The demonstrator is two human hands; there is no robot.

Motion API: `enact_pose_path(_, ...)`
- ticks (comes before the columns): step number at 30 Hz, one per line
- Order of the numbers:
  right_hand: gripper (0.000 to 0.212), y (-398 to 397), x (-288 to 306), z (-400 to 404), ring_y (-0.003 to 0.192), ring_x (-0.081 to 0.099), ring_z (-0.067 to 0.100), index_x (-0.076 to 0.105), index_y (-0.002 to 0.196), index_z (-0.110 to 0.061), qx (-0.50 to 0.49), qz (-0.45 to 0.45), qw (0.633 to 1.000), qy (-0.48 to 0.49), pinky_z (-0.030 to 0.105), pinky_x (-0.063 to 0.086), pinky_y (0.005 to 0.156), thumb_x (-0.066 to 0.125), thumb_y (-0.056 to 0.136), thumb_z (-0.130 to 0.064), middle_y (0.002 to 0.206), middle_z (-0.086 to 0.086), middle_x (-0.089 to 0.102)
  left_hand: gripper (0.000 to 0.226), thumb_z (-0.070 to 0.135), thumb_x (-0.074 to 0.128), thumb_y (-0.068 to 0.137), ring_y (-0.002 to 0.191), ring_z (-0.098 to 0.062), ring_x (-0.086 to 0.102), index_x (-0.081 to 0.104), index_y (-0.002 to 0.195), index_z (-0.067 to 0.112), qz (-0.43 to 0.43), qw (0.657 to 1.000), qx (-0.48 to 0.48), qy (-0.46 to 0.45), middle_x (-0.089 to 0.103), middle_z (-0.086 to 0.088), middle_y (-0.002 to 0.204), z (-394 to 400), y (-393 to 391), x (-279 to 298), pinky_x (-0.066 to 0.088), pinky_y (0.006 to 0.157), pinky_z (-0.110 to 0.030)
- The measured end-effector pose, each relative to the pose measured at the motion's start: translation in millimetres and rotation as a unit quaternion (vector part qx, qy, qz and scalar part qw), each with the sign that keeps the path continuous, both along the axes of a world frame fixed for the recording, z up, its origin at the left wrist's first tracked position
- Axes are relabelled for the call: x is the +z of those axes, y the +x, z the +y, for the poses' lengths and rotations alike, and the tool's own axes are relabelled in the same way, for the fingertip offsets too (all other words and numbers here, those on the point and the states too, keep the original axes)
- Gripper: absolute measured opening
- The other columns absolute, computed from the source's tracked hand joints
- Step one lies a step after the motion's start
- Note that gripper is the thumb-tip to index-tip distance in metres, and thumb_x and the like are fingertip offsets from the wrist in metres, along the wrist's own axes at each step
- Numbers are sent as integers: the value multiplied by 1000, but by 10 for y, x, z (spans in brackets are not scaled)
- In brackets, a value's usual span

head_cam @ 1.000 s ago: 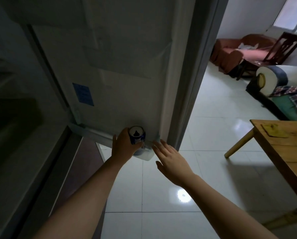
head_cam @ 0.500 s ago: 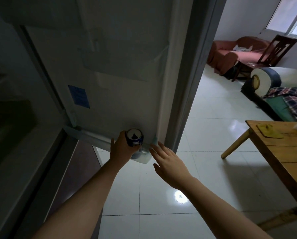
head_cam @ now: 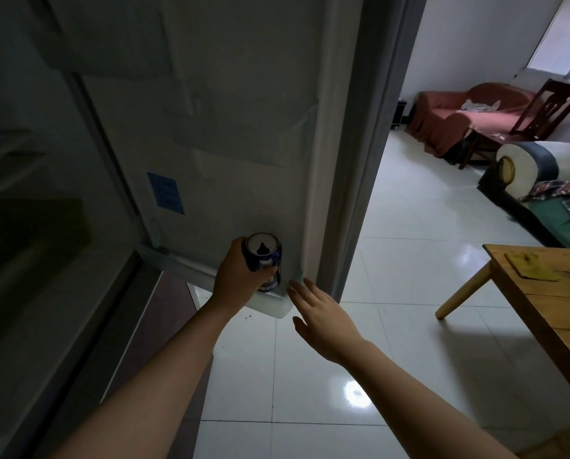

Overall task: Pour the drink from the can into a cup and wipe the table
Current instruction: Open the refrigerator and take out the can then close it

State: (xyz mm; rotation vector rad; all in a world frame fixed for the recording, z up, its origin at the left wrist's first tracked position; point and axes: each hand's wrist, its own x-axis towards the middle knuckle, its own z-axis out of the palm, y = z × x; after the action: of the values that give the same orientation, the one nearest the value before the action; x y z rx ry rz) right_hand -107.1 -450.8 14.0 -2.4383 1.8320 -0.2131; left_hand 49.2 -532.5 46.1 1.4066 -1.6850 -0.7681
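Low in the frame's centre, the left hand [head_cam: 237, 276] grips the can [head_cam: 264, 260] upright at the fridge door's [head_cam: 243, 127] bottom shelf [head_cam: 270, 304]; the right hand [head_cam: 323, 319] reaches beside it, fingers straight, holding nothing.

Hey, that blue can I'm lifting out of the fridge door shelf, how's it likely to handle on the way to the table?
The can is a thin-walled cylinder, so it may dent under a hard squeeze and would probably roll if laid down. Its top already looks opened, so tilting could spill drink. The left hand wraps its side; coming from the fridge door, it may be cold and slippery.
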Motion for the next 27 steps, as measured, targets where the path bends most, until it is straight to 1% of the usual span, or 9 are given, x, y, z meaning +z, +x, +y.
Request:
enact_pose_path(4,57,17,81,53,144,4,20,12,148,-19,-9,-44,999,12,31,11,115,36,98,-31,157,0,11,68,22,77,72,119,-25,51,41,128,8,12,1000,14,-3,54,-10,129,151,-20,252,42,84,-22)
enact_pose_path(7,57,29,156,100,143,12,18,13,147,-18,-24,-123,992,27,30,16,115,39,98,-31,156,0,16,67,20,77,72,120,-23,49,41,128,13,42,999,22,10,52,-6,130,275,-32,434,42,87,-25)
enact_pose_path(11,58,27,317,184,138,27,16,14,147,-18,-54,-255,964,46,32,28,113,42,97,-28,153,2,24,67,19,77,71,117,-22,51,41,128,14,69,997,26,1,53,-5,128,473,-51,616,44,89,-28)
enact_pose_path(15,60,6,480,313,139,27,15,14,147,-24,-60,-358,929,68,35,28,113,45,96,-23,153,-2,23,65,17,78,71,106,-13,51,42,125,14,84,995,37,-32,54,1,115,699,-116,762,44,88,-26)
enact_pose_path(18,60,-17,580,434,137,30,14,17,147,-28,-44,-435,895,84,38,31,112,45,95,-15,151,-3,29,65,18,77,71,109,-11,49,43,126,14,94,993,42,-53,52,2,118,846,-170,830,44,92,-27)
enact_pose_path(21,59,-47,657,556,131,36,10,20,146,-28,-34,-482,871,95,29,36,106,43,94,-10,148,-2,35,65,18,77,71,114,-13,49,42,127,15,103,992,38,-61,53,0,124,991,-218,872,44,93,-27)
enact_pose_path(24,58,-62,693,690,121,41,5,22,145,-28,-32,-502,858,107,13,44,85,43,94,-9,146,0,37,66,19,78,70,114,-15,51,43,126,17,102,991,43,-71,54,-1,123,1131,-226,875,46,93,-29)
enact_pose_path(25,58,-62,699,737,123,41,6,23,145,-27,-32,-509,853,112,12,45,82,42,94,-8,145,0,38,66,20,78,69,114,-16,52,43,126,18,98,992,44,-70,55,-1,123,1178,-221,872,46,94,-30)
enact_pose_path(27,57,-57,709,841,130,39,12,25,144,-27,-34,-524,842,124,23,44,96,42,93,-6,145,1,39,67,21,78,70,114,-16,51,42,127,18,90,993,43,-66,53,-2,125,1286,-216,864,47,95,-32)
